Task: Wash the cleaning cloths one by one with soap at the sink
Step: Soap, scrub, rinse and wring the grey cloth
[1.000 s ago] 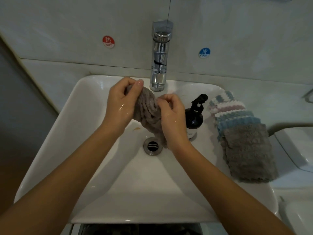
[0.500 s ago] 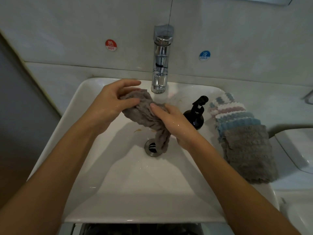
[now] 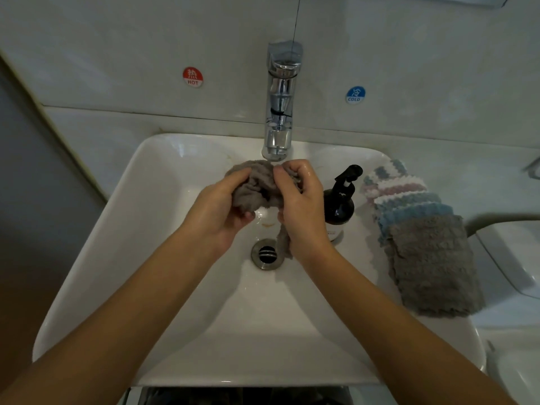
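A wet grey-brown cloth (image 3: 257, 188) is bunched up between both hands, just below the chrome tap (image 3: 280, 112) and over the white sink (image 3: 152, 258). My left hand (image 3: 217, 209) grips its left side with curled fingers. My right hand (image 3: 301, 206) grips its right side, and a tail of the cloth hangs down beside the drain (image 3: 266, 254). A black soap pump bottle (image 3: 340, 200) stands on the sink's right side, next to my right hand. Both hands look wet.
A fanned stack of cleaning cloths (image 3: 423, 244), grey on top with blue, pink and white below, lies on the sink's right rim. Red HOT (image 3: 193, 77) and blue COLD (image 3: 355, 95) stickers sit on the wall. A white fixture (image 3: 514, 252) is at far right.
Both hands have drawn together around the cloth and bunched it tighter under the tap. The right hand went from flat on the cloth to curled round it.
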Demonstrator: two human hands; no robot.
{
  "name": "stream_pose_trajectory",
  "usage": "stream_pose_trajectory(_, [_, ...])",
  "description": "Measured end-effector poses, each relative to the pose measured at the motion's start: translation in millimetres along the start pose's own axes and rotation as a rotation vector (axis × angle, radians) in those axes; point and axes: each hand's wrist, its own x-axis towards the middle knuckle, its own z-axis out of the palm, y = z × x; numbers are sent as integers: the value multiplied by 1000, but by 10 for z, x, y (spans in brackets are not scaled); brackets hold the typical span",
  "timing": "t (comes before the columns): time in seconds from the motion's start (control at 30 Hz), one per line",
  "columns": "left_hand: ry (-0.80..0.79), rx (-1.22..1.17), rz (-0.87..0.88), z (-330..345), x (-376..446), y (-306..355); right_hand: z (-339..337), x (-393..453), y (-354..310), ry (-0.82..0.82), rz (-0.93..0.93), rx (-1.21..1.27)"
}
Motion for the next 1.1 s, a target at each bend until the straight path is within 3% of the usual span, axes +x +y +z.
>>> stream_pose_trajectory(0.13, [-80,23,-145,40,-69,-47,51,-55,-3,-13,-67,-9])
stream_pose_trajectory(0.23, [-102,112,-137,78,-100,-35,50,-52,-13,-12,-69,5])
stream_pose_trajectory(0.37, [97,300,-9,85,-82,29,8,-59,-21,-33,-138,-72])
stream_pose_trajectory(0.53, [248,354,320,20,24,4,51,-80,20,82,-58,-65])
stream_pose_trajectory(0.63, [203,536,674,91,-68,-106,116,-11,-13,238,49,13])
stream_pose_trajectory(0.7, [162,639,771,168,-103,-225,147,7,-19,264,85,35])
stream_pose_trajectory(0.9, [265,615,697,147,93,-192,289,-247,48,153,129,-28])
stream_pose_trajectory(1.1, [184,648,651,213,-129,-417,195,-16,33,257,275,51])
